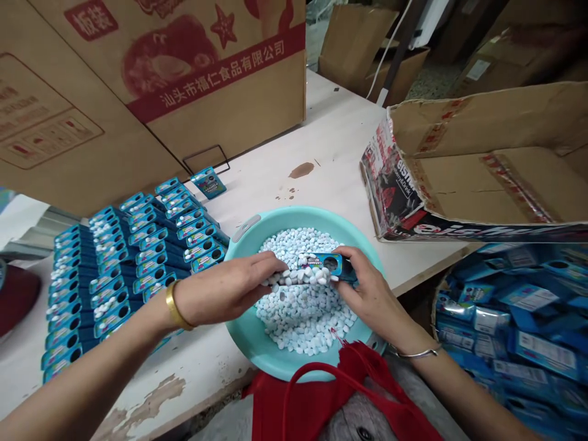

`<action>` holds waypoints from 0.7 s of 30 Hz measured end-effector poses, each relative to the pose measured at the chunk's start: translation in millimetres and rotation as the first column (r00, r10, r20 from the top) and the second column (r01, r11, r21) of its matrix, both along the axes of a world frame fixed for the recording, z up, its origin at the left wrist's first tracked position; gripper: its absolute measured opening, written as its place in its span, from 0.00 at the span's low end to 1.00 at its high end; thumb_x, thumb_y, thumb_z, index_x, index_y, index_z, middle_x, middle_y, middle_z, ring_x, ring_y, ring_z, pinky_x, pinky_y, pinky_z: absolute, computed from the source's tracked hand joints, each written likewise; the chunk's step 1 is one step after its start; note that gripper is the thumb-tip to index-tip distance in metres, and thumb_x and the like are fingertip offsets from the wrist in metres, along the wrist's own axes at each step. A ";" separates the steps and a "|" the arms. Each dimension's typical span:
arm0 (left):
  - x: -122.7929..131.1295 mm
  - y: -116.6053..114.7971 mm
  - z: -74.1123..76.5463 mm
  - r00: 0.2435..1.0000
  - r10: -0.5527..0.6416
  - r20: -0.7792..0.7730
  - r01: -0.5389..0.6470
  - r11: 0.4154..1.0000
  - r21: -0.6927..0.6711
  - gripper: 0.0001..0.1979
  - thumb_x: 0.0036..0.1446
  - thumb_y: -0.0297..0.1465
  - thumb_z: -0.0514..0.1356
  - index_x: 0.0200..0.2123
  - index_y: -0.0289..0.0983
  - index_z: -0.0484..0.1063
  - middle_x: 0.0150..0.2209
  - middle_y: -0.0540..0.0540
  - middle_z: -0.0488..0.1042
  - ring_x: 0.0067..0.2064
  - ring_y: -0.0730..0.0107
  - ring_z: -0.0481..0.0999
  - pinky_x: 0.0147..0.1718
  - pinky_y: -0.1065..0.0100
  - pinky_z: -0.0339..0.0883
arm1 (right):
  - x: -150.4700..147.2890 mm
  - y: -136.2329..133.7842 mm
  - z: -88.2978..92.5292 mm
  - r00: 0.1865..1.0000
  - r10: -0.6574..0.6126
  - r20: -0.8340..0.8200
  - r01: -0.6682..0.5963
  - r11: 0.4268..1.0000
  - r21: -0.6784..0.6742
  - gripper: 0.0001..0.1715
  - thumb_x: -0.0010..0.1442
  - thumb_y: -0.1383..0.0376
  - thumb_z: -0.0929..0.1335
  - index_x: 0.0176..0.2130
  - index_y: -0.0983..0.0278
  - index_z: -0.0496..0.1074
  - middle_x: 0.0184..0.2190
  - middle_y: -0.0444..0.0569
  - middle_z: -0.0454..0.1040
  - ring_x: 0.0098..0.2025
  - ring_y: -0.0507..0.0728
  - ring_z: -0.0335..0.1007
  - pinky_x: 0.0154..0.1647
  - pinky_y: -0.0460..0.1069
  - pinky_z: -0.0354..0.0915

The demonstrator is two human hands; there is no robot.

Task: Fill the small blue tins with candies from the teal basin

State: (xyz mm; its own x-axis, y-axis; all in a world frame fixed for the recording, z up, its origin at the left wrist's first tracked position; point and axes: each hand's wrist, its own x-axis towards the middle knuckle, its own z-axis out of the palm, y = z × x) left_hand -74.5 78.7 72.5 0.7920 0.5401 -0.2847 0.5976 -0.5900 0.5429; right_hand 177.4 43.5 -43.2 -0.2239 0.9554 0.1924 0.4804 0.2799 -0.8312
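Background carton (257, 107) reads 汕头市福仁食品有限公司, while right fingers (350, 252) clamp a blue box (331, 261); whether left fingers (267, 266) grip is unclear.

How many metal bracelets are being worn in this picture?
2: a wide gold-coloured metal bracelet on the left wrist, and a thin silver-coloured metal bracelet on the right wrist.

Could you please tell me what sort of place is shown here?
Probably a small packing workshop: rows of blue boxes stand on a worn white table, a turquoise basin holds many small white pieces, and large cardboard cartons stand around.
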 end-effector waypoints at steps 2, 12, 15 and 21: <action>8.4 7.2 11.9 0.995 -0.003 -0.103 0.012 0.996 0.085 0.13 0.63 0.24 0.49 0.50 0.35 0.63 0.44 0.41 0.70 0.40 0.66 0.72 0.36 0.67 0.64 | -0.9 -0.9 0.7 1.000 0.018 0.023 -0.019 1.000 0.024 0.22 0.59 0.73 0.64 0.51 0.59 0.60 0.47 0.50 0.68 0.52 0.59 0.66 0.55 0.54 0.63; 76.1 -1.9 55.4 0.828 -0.017 -0.561 0.195 0.946 0.260 0.12 0.58 0.17 0.49 0.38 0.33 0.68 0.34 0.43 0.72 0.29 0.66 0.71 0.26 0.68 0.61 | -4.2 -1.8 -3.2 0.997 0.058 0.053 -0.063 0.994 0.086 0.23 0.58 0.75 0.65 0.52 0.59 0.60 0.47 0.53 0.68 0.52 0.62 0.65 0.54 0.57 0.64; 64.5 0.4 59.6 0.855 0.017 -0.519 0.163 0.940 0.299 0.13 0.59 0.18 0.48 0.39 0.34 0.69 0.35 0.43 0.72 0.30 0.67 0.72 0.27 0.68 0.62 | -3.8 -2.4 -2.4 0.999 0.018 0.042 -0.022 0.995 0.098 0.23 0.59 0.74 0.66 0.52 0.59 0.60 0.46 0.52 0.68 0.51 0.60 0.66 0.53 0.56 0.64; 3.7 36.9 -3.7 0.903 0.236 -0.358 -0.075 0.909 0.409 0.10 0.63 0.24 0.48 0.44 0.33 0.66 0.40 0.42 0.70 0.36 0.65 0.72 0.34 0.66 0.66 | -2.3 -3.8 0.5 0.982 -0.181 -0.060 0.187 0.977 0.101 0.19 0.59 0.67 0.69 0.49 0.59 0.62 0.42 0.48 0.69 0.44 0.57 0.69 0.47 0.52 0.66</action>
State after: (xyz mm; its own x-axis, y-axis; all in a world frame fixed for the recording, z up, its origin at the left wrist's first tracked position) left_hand -70.7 115.6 68.8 0.5546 0.7754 -0.3020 0.8134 -0.5817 0.0001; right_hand 175.1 39.7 -42.6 -0.0337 0.9531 0.3007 0.4902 0.2780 -0.8261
